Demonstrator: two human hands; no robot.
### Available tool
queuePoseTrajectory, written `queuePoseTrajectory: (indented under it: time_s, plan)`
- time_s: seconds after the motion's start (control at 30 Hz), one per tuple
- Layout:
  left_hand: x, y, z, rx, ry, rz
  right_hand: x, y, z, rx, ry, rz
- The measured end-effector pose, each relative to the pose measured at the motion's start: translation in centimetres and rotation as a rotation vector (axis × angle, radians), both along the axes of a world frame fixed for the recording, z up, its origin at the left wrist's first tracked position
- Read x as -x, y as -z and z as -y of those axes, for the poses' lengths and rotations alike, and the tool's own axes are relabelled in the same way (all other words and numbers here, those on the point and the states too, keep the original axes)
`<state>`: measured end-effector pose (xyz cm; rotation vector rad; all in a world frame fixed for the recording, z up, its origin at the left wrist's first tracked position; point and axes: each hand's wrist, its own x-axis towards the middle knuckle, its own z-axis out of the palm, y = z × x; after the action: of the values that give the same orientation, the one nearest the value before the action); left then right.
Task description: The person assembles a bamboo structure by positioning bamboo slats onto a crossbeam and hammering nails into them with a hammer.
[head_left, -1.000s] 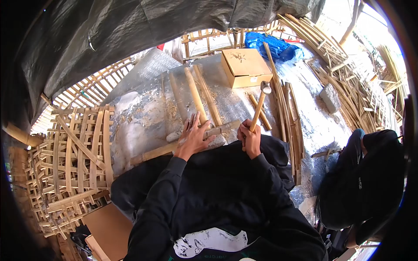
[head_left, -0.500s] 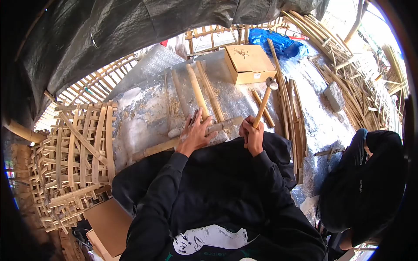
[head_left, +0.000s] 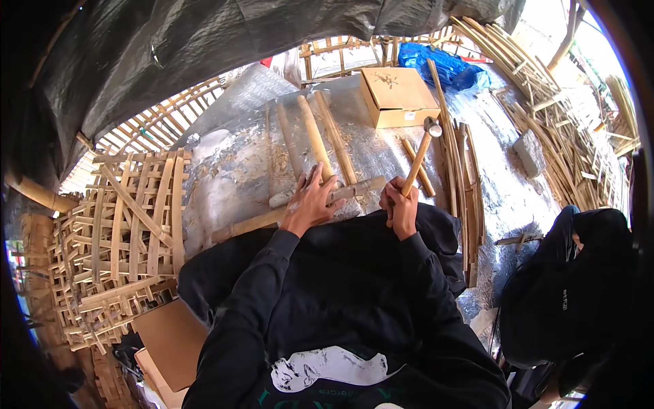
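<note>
My left hand (head_left: 310, 204) lies with fingers outstretched on a bamboo pole (head_left: 255, 223) that runs crosswise in front of my lap. Its fingertips touch the lower end of a pale round bamboo stick (head_left: 314, 133) pointing away from me. In my right hand (head_left: 402, 206) is a hammer (head_left: 418, 160), gripped by its wooden handle, with the metal head up and away from me. That fist is beside the right end of the crosswise pole. Under my left palm, the contact with the pole is partly hidden.
Beyond my hands lie more bamboo pieces (head_left: 335, 140) and a cardboard box (head_left: 398, 95). Long bamboo strips (head_left: 470, 204) and a grey block (head_left: 529, 153) are on the right. A woven bamboo lattice (head_left: 136, 218) stands left. Another person in dark clothes (head_left: 565, 286) sits at the right.
The whole view has shifted slightly, so the surroundings appear a little farther right. Both hands keep their places, the left on the bamboo and the right around the hammer.
</note>
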<state>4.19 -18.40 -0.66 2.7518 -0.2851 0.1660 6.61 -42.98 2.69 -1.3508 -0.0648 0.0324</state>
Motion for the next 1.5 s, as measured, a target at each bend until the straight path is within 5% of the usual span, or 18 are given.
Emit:
queuePoseTrajectory:
  time_s: [0.37,0.77,0.9,0.97,1.27,1.5]
  plan:
    - [0.0,-2.2,1.4,-0.151,-0.032,-0.062,-1.3,0.9,0.1,0.045,0.057,-0.009]
    - [-2.7,-2.2,2.9,-0.206,0.129,0.062,-3.1,1.5,1.4,-0.236,0.125,-0.085]
    - [-4.3,-7.6,2.6,-0.128,0.0,0.044,-3.5,1.5,1.7,-0.279,0.151,-0.115]
    - [-5.6,-9.3,1.1,-0.104,0.0,0.265,-3.4,1.4,1.7,-0.306,0.147,-0.106]
    - [-10.8,-21.8,-10.3,0.549,-0.47,0.523,-3.7,1.7,1.8,-0.363,0.126,-0.14]
    - [-10.8,-21.8,-16.5,1.367,-0.416,0.733,-3.5,1.2,1.6,-0.405,0.152,-0.165]
